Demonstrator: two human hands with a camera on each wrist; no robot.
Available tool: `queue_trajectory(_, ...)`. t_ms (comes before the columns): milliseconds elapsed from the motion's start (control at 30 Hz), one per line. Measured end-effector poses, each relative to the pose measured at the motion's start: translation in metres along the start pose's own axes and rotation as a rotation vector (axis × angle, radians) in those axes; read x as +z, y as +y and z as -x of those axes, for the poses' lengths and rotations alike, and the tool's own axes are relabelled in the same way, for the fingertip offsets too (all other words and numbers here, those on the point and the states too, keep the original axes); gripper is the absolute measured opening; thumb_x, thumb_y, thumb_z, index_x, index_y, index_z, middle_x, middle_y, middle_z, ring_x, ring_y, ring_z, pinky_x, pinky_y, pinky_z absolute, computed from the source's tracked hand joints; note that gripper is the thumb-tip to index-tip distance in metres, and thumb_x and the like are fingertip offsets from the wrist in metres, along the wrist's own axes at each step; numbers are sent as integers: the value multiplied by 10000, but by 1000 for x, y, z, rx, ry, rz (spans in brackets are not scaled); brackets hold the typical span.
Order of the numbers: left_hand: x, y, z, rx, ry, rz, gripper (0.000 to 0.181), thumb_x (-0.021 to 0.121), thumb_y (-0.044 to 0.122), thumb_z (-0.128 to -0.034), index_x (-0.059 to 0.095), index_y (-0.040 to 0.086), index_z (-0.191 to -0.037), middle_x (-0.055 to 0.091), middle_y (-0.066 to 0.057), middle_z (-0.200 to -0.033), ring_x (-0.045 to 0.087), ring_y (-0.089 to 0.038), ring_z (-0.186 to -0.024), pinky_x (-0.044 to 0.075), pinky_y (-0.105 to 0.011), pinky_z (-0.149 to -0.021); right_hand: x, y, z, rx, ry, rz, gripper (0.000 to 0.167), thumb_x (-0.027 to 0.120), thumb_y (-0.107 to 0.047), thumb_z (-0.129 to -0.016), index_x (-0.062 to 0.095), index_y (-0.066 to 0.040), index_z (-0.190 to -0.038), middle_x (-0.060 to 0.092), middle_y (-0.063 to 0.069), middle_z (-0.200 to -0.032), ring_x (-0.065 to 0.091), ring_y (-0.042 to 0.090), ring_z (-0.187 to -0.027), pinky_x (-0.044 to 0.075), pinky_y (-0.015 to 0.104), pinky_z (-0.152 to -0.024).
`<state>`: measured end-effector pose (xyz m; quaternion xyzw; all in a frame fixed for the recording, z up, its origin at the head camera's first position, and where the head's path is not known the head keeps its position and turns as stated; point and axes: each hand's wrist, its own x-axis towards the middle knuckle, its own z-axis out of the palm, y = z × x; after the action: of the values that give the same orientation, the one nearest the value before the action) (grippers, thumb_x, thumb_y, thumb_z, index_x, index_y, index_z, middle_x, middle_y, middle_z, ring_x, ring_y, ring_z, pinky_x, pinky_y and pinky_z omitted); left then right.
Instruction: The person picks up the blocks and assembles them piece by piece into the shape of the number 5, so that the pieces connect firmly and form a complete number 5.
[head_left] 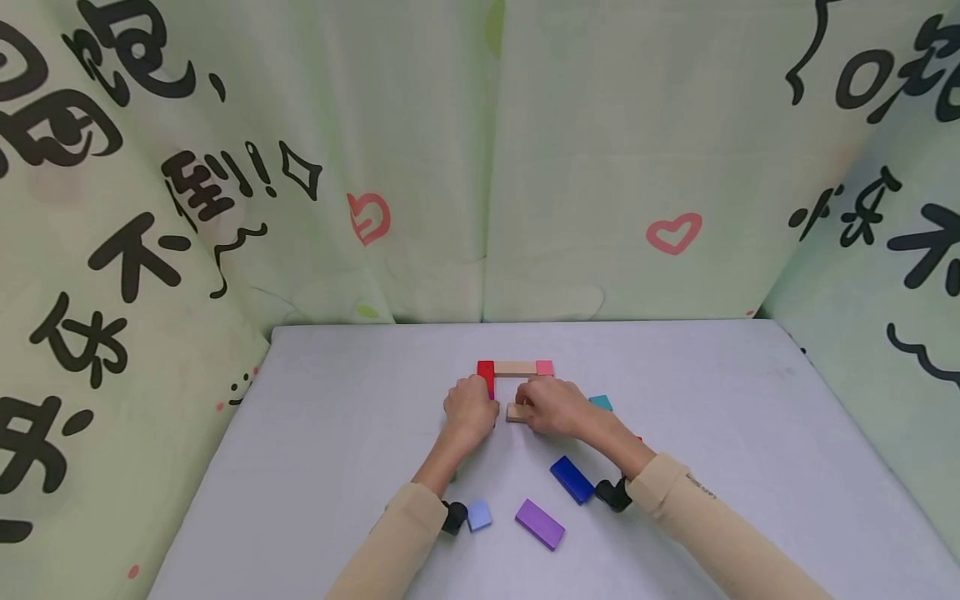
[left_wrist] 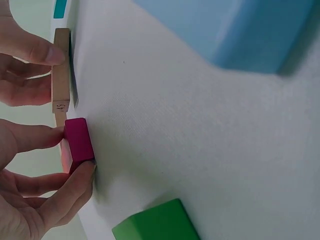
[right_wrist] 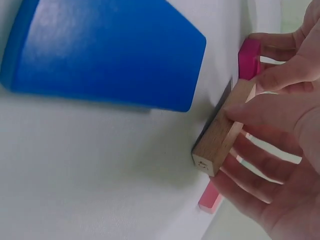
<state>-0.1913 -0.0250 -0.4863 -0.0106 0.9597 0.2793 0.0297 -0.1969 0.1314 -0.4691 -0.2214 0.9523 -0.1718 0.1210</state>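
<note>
Wood, pale and fine-grained, forms the squared bar (right_wrist: pixel 216 137) that the right hand (head_left: pixel 557 406) holds between thumb and fingers. Left hand (head_left: pixel 472 408) pinches a smooth magenta block (left_wrist: pixel 79 140) between thumb and fingertips, just beside the bar's near end; the head view shows a narrow gap between them. Behind the hands, a second wooden bar (head_left: pixel 514 368) lies between a red block (head_left: pixel 486 367) and a pink block (head_left: pixel 544 367). Step in hand, as judged: fitting the held bar into line next to the magenta block. Next move probably calls for squaring the ends, then releasing without nudging the neighbours. Whether the held bar bears fully on the table (head_left: pixel 337 467), cannot tell. Table surface: white, finely textured. Nearer the person: oblong blue block (head_left: pixel 572 480) and purple block (head_left: pixel 540 524), both flat-faced, with softly rounded edges probable.
</note>
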Motion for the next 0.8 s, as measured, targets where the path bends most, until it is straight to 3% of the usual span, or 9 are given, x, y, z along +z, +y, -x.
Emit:
queue_trajectory(433,-1,0,0,-7,-1,0,280,730,117,-931,576,51,-706,488,-44,-586,504,-190,-557,370,-299,-505,0,2,-1,-220,24,86,164,768,-140,-925,800,-57,-1063,653,8,-861,530,102,-743,468,219,-655)
queue_trajectory(800,-1,0,1,-17,-17,7,270,732,133,-937,577,49,-732,461,-30,-593,474,-175,-549,366,-287,-504,4,2,-5,-282,41,137,158,772,-157,-924,810,-75,-1054,614,-9,-803,495,85,-694,422,200,-600)
